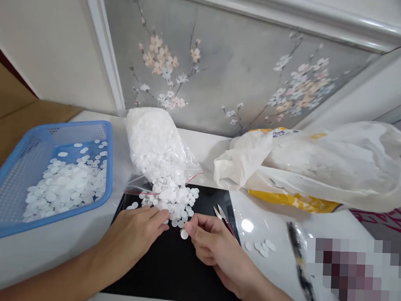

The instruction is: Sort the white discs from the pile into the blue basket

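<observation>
Small round white discs [174, 198] spill in a pile from a clear zip bag [155, 138] onto a black mat [170, 268]. My right hand [213, 245] pinches one white disc [184, 234] between thumb and index finger, at the pile's near edge. At the left edge of the pile is my left hand [140, 225], its fingers curled together and the thumb close to the index finger. A bit of white shows by those fingertips, but what they hold is not clear.
At the left stands a blue plastic basket [109, 165] with many discs in it. Scissors-like blades [223, 215] lie behind my right hand. Several loose discs [263, 248] and a black pen-like object [300, 263] are to the right. A large white-and-yellow bag [318, 163] lies at the back right.
</observation>
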The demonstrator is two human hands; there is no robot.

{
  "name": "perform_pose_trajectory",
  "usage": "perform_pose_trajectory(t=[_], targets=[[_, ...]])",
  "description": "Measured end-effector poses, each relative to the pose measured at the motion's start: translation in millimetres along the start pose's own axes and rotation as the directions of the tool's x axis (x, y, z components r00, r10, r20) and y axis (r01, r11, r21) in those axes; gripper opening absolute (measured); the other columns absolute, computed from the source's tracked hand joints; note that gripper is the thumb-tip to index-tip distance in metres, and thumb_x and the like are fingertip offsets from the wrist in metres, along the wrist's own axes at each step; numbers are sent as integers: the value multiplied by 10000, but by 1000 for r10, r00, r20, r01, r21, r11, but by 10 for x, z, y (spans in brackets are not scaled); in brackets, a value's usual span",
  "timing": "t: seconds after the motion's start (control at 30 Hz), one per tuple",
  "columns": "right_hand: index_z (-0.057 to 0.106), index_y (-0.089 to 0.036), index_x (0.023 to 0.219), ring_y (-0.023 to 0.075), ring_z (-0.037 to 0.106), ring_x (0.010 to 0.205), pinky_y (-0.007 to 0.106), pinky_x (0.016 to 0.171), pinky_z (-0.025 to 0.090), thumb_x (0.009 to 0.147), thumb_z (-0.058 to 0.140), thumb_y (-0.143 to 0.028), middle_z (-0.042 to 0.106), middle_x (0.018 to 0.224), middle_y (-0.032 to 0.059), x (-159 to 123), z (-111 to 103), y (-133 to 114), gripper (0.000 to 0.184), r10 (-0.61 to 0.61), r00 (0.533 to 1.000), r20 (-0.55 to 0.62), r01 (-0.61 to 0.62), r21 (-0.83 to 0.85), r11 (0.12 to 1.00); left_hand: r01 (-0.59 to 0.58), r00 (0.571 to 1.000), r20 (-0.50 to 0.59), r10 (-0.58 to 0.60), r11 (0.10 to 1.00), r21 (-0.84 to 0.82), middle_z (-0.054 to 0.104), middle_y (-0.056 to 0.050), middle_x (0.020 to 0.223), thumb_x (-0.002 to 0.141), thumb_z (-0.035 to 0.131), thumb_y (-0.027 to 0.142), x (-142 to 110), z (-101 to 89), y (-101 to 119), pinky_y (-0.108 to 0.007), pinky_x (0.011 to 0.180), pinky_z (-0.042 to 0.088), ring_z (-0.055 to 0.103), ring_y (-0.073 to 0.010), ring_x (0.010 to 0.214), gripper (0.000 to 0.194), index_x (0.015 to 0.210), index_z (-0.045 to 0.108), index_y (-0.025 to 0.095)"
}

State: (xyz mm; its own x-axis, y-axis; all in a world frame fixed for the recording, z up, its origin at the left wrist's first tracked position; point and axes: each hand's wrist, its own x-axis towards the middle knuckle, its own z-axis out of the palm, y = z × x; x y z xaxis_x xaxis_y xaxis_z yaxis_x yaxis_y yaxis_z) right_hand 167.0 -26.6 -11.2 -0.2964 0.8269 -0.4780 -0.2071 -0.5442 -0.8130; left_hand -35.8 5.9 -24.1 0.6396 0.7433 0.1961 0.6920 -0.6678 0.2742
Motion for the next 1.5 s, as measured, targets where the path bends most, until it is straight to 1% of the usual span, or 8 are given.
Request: perform_pose_trajectory(t=[0.2,0.33,0.43,0.53,0.7,0.93,1.17,1.5], targets=[[429,-173,673,12,130,384,210,399,41,707,799,-487,346,436,-107,-11,-29,12,486,-6,1000,22,3,122,993,-122,991,-46,125,990,65,579,4,732,966,386,112,-3,60,-78,-285,563,269,531,-164,628,227,840,559,188],[477,-154,725,4,195,377,214,401,79,798,736,-451,634,612,9,-20,-35,-14,401,-59,996,65,51,123,991,166,986,46,-159,940,-298,518,29,663,985,389,254,59,-52,8,-258,559,280,465,-130,586,231,785,486,192],[490,-147,767,4,213,393,216,418,104,840,705,-427,679,713,41,-23,-41,-25,361,-93,992,82,82,131,988,486,874,343,-346,579,-654,449,63,570,977,406,471,91,-118,121,-232,512,251,363,-103,515,323,801,443,203],[494,-144,794,7,233,405,221,429,114,853,693,-418,686,747,53,-25,-50,-21,344,-113,987,113,101,113,989,613,780,554,-291,171,-772,528,56,580,934,447,575,88,-134,197,-224,485,204,295,-81,487,395,824,427,196],[537,-136,899,23,263,446,220,442,149,820,721,-412,677,764,40,-28,-63,8,341,-116,989,93,116,5,993,637,741,630,-231,-53,-769,658,-22,761,902,563,477,83,-137,216,-213,504,207,353,-66,540,332,849,453,169],[553,-126,922,26,299,455,217,438,174,810,709,-459,689,792,58,-16,-42,18,384,-108,994,25,110,-87,990,606,753,602,-267,-77,-792,621,-28,737,861,483,313,70,-154,213,-223,511,244,429,-95,579,203,872,591,142],[517,-138,780,1,219,399,212,415,98,785,755,-401,583,610,-19,-80,42,11,355,-47,997,57,42,93,995,521,846,438,-304,303,-798,561,1,763,822,632,454,56,-104,215,-240,622,333,439,-124,667,298,922,675,177],[527,-140,638,0,144,388,220,413,50,678,832,-438,331,460,-94,-81,169,39,428,-4,1000,7,2,236,972,466,865,385,-322,233,-853,554,8,682,788,696,444,63,-91,234,-249,669,330,449,-140,685,252,790,729,195]])
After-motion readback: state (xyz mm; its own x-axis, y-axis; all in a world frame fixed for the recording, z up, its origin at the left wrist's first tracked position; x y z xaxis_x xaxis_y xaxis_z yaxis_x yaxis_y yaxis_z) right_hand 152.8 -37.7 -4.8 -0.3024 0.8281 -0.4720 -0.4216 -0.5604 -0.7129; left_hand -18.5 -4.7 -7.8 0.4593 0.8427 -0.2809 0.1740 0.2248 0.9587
